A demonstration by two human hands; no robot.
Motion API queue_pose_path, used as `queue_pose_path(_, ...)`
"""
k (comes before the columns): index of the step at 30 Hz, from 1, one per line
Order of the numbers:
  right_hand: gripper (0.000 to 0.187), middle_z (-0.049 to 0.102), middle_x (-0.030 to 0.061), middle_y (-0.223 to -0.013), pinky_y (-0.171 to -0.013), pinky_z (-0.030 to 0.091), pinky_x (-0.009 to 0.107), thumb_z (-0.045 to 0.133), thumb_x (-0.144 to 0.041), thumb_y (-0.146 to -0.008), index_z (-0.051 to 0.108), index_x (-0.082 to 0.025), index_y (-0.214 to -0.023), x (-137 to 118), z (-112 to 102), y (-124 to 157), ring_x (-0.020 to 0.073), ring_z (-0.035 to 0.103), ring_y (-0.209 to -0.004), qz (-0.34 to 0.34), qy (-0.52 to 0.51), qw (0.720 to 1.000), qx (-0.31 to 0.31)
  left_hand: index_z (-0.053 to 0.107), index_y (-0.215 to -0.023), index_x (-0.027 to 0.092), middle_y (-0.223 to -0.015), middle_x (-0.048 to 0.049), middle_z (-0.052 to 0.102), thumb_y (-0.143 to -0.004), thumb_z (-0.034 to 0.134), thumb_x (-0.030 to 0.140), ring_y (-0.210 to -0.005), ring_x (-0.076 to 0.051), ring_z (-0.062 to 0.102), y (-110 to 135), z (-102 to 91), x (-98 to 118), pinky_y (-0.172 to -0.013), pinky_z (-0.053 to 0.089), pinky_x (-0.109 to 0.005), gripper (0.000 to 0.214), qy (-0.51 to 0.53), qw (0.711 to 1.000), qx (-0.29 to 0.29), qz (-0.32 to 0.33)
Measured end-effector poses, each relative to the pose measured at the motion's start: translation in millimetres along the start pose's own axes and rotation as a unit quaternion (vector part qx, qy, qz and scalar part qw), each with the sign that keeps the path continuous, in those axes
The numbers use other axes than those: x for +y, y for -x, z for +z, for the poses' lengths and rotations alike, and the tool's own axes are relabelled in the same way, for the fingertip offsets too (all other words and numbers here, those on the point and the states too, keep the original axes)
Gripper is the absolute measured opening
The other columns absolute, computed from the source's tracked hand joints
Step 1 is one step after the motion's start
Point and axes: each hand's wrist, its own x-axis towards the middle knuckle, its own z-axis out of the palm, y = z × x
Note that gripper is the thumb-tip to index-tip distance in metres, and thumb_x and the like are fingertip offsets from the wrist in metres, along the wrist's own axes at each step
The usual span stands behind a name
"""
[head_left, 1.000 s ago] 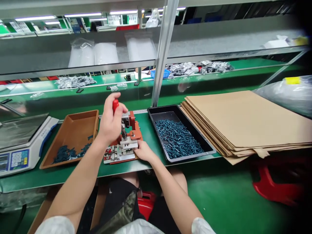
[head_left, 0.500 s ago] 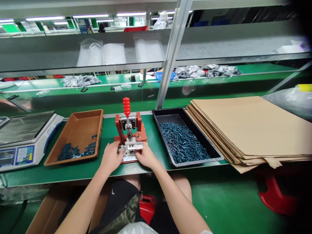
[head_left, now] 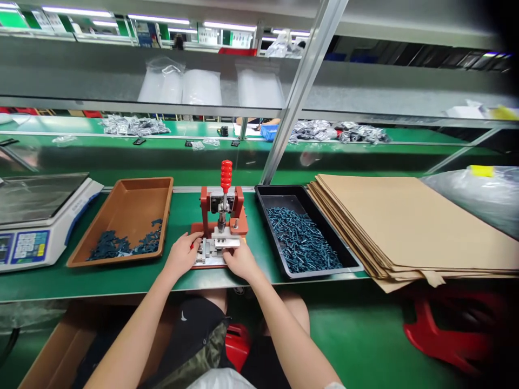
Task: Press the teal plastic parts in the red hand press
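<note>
A small red hand press (head_left: 221, 213) with a red-gripped lever (head_left: 226, 175) standing upright sits on the green bench (head_left: 121, 278). My left hand (head_left: 182, 255) rests at the left side of its metal fixture plate (head_left: 211, 254), fingers curled against the plate. My right hand (head_left: 240, 261) touches the plate's right front, fingers bent down on it. What either hand pinches is too small to make out. A brown tray (head_left: 130, 205) with a few dark blue parts lies left of the press. A black tray (head_left: 279, 194) filled with many blue parts lies to its right.
A weighing scale (head_left: 36, 221) stands at the far left. A stack of cardboard sheets (head_left: 409, 221) lies to the right, with a plastic bag (head_left: 478, 189) beyond it. Behind run a green conveyor with bagged parts (head_left: 132, 126) and a slanted metal post (head_left: 300, 97). A red stool (head_left: 446, 329) stands on the floor.
My left hand let go of the red lever, which now stands upright, and came down to the fixture plate. The camera view shifted slightly.
</note>
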Motion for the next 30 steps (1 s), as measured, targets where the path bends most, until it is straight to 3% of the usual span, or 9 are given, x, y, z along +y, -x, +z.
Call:
queue_pose_path(3, 0.04, 0.065, 0.0092, -0.123, -0.104, 0.05, 0.042, 0.056, -0.013, -0.082, 0.067, -0.022, -0.119, 1.8, 1.9, -1.8, 0.0262, 0.062, -0.116, 0.004, 0.001, 1.0, 0.001, 0.072, -0.118, 0.024, -0.121, -0.0072, 0.074, -0.095, 0.048, 0.044, -0.127, -0.031, 0.061, -3.5, -1.4, -1.4, -0.114, 0.043, -0.05, 0.039, 0.069, 0.998, 0.002, -0.014)
queue_pose_path(9, 0.041, 0.063, 0.0094, -0.128, -0.106, 0.049, 0.042, 0.058, -0.015, -0.083, 0.066, -0.023, -0.123, 3.9, 4.8, -3.2, 0.0258, 0.061, -0.118, 0.013, 0.007, 1.0, 0.009, 0.06, -0.129, 0.017, -0.107, -0.0126, 0.078, -0.098, 0.037, 0.061, -0.115, -0.028, 0.068, 1.3, -5.2, 3.2, -0.11, 0.045, -0.048, 0.058, 0.242, 0.963, 0.084, -0.083)
queue_pose_path(16, 0.038, 0.06, 0.0109, -0.133, -0.107, 0.048, 0.041, 0.055, -0.016, -0.088, 0.066, -0.022, -0.123, 0.6, 2.4, -4.3, 0.0259, 0.059, -0.122, -0.01, 0.016, 1.0, 0.005, 0.053, -0.129, 0.015, -0.107, -0.0174, 0.077, -0.091, 0.05, 0.068, -0.102, -0.029, 0.074, 0.1, 0.7, 2.5, -0.1, 0.053, -0.047, 0.065, 0.433, 0.884, 0.133, -0.115)
queue_pose_path(20, 0.035, 0.064, 0.0094, -0.127, -0.106, 0.048, 0.041, 0.055, -0.015, -0.087, 0.068, -0.021, -0.119, 2.8, 2.2, -7.4, 0.0254, 0.061, -0.118, -0.003, 0.007, 1.0, 0.001, 0.053, -0.121, 0.016, -0.105, -0.0177, 0.077, -0.093, 0.048, 0.065, -0.097, -0.028, 0.076, -2.2, 6.2, -3.2, -0.097, 0.055, -0.049, 0.056, 0.464, 0.857, 0.188, -0.121)
queue_pose_path(24, 0.036, 0.069, 0.0062, -0.111, -0.103, 0.049, 0.04, 0.052, -0.009, -0.084, 0.07, -0.022, -0.112, 2.8, 3.2, -13.2, 0.0246, 0.062, -0.113, 0.004, -0.01, 1.0, 0.006, 0.049, -0.126, 0.017, -0.116, -0.0181, 0.073, -0.094, 0.051, 0.059, -0.111, -0.026, 0.07, -0.5, 11.3, -2.7, -0.106, 0.05, -0.05, 0.052, 0.407, 0.875, 0.224, -0.135)
queue_pose_path(27, 0.037, 0.067, 0.0075, -0.113, -0.104, 0.049, 0.041, 0.048, -0.007, -0.085, 0.069, -0.022, -0.111, -1.8, -2.2, -10.2, 0.0244, 0.06, -0.113, -0.001, 0.006, 0.999, 0.037, 0.042, -0.139, 0.019, -0.147, -0.0201, 0.053, -0.092, 0.059, 0.054, -0.139, -0.028, 0.051, 29.2, 15.3, 8.8, -0.12, 0.036, -0.048, 0.061, 0.325, 0.9, 0.227, -0.18)
queue_pose_path(30, 0.027, 0.062, 0.0109, -0.111, -0.1, 0.049, 0.041, 0.046, -0.011, -0.091, 0.068, -0.019, -0.105, -14.1, -7.1, 14.1, 0.0248, 0.06, -0.108, 0.011, 0.036, 0.995, 0.092, 0.036, -0.149, 0.027, -0.164, -0.0124, 0.03, -0.09, 0.062, 0.053, -0.152, -0.03, 0.03, 91.7, 21.6, 23.5, -0.126, 0.026, -0.046, 0.069, 0.295, 0.913, 0.213, -0.185)
